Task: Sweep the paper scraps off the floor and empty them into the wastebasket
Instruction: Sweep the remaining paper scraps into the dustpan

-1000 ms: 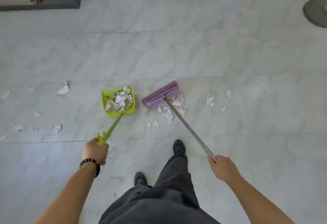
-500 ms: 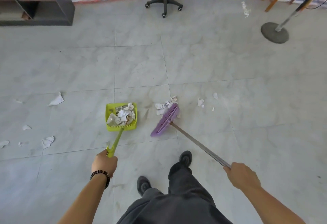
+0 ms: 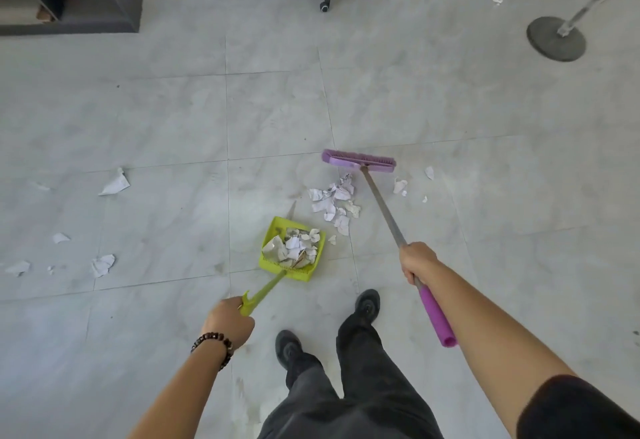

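Your left hand [image 3: 227, 322] is closing its grip around the green handle of the dustpan [image 3: 293, 249], which is sitting on the tiled floor [image 3: 173, 119] half full of paper scraps; your right hand [image 3: 417, 262] is wrapping its grip tight around the broom [image 3: 382, 204] shaft, above the purple sleeve; just beyond the pan a pile of scraps [image 3: 334, 204] is lying, with the purple broom head [image 3: 358, 160] resting past it; more loose scraps [image 3: 114, 184] are lying well off to the left.
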Available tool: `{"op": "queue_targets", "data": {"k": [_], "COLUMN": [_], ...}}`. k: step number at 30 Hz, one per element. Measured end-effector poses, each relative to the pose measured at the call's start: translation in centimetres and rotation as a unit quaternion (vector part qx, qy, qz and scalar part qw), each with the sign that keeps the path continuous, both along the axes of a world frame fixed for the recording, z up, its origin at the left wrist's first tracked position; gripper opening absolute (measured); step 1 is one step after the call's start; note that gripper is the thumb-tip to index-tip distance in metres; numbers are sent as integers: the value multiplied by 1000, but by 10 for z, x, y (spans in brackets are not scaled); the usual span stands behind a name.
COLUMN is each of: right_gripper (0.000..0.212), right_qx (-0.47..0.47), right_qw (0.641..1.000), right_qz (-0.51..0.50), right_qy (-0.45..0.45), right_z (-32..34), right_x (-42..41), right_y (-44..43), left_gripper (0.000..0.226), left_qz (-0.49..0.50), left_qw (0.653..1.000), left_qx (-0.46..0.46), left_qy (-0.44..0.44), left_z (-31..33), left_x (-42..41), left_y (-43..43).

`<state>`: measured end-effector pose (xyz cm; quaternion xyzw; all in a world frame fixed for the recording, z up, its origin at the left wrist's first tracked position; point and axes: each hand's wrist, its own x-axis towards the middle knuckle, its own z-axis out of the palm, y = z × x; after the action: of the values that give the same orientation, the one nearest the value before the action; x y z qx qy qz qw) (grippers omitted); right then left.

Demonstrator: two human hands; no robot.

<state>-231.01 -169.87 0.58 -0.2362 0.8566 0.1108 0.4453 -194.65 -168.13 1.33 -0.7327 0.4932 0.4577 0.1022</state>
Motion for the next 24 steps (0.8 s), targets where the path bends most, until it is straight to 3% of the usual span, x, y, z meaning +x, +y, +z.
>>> {"op": "queue_targets", "data": {"k": [5, 8, 10, 14, 16, 20, 24], "right_gripper": [27, 32, 32, 25, 15, 27, 26], "right_qx": [-54, 7, 15, -23, -61, -152, -206], "right_qw": [986, 965, 961, 991, 987, 973, 953], "right_qz": [-119, -217, -222, -85, -119, -163, -214], "right_qy": [-102, -148, -162, -96, -87, -61, -61], "right_z": [-21, -18, -15, -18, -15, -15, -28], "right_x": [10, 19, 21, -1, -12, -39, -83], "right_y": [-34, -7, 19, 56, 62, 51, -2], "left_gripper": [32, 23, 24, 13, 13, 13, 16], "left_qz": [-37, -72, -99, -146, -147, -151, -152], "left_qw": [999, 997, 994, 987, 986, 985, 983], "left_qx": [23, 24, 29, 40, 43, 58, 65], "left_qy": [-7, -19, -30, -56, -61, -62, -80], "left_z": [-2, -1, 1, 7, 8, 7, 4], "left_x": [-15, -29, -39, -59, -70, -89, -92], "left_y": [0, -3, -13, -41, -54, -64, -58]}}
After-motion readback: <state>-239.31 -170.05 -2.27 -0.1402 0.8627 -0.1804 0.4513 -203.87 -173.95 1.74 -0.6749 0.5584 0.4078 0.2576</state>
